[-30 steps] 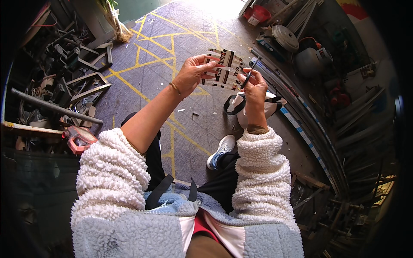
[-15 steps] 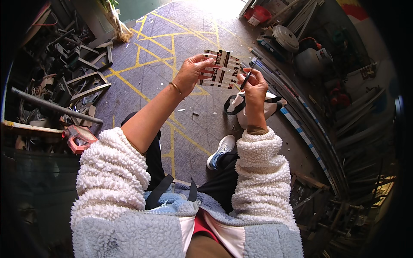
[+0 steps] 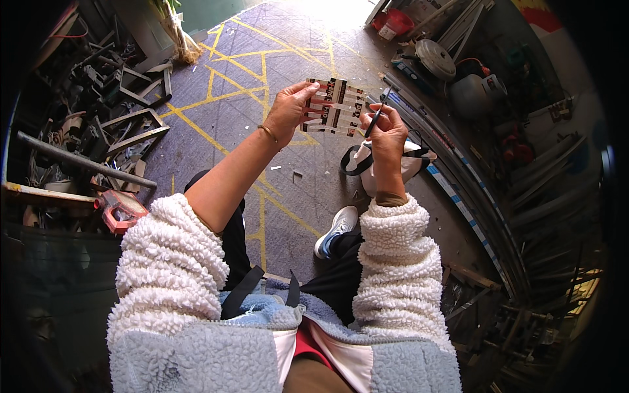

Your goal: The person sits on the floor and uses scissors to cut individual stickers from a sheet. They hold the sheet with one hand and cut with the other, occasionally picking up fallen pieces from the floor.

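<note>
Nearest, a white sneaker (image 3: 337,226) rests on the grey floor (image 3: 216,131) crossed by yellow lines. Just beyond it sits a white bag (image 3: 386,167) with black straps. Above the bag, the right hand (image 3: 386,131) is curled around a thin dark tool (image 3: 378,112), its tip at the right edge of a woven strip mat (image 3: 334,107) in tan, black and red. The left hand (image 3: 288,111) pinches the mat's left edge, thumb on top. Scrap metal (image 3: 98,124) lies left; a red bucket (image 3: 393,23) stands far right.
</note>
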Motion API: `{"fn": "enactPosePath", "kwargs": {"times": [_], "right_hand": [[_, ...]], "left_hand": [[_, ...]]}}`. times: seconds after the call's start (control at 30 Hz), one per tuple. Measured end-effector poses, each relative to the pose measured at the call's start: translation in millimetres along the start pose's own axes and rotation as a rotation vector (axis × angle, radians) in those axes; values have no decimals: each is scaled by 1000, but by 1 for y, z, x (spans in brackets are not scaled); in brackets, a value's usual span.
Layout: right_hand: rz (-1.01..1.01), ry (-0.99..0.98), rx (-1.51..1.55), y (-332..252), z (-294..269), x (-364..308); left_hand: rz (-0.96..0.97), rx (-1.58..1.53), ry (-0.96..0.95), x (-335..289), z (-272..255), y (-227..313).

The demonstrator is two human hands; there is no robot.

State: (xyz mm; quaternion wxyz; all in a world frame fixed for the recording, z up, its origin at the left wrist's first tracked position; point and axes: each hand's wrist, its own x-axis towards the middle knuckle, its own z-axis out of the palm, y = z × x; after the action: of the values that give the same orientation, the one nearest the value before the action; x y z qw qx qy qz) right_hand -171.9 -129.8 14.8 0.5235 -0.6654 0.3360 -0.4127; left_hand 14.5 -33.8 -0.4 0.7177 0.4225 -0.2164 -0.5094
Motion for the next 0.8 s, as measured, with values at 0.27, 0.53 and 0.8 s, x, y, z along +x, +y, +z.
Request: {"fn": "enactPosePath", "kwargs": {"times": [0.27,0.53,0.8], "right_hand": [[-36,15,16,2,3,-2],[-1,58,-67,-5,2,-5],[-45,-153,58,-21,10,-20]], "left_hand": [[62,109,4,-2,1,-2],[151,237,36,4,-4,-10],[191,285,109,8,-5,-15]]}}
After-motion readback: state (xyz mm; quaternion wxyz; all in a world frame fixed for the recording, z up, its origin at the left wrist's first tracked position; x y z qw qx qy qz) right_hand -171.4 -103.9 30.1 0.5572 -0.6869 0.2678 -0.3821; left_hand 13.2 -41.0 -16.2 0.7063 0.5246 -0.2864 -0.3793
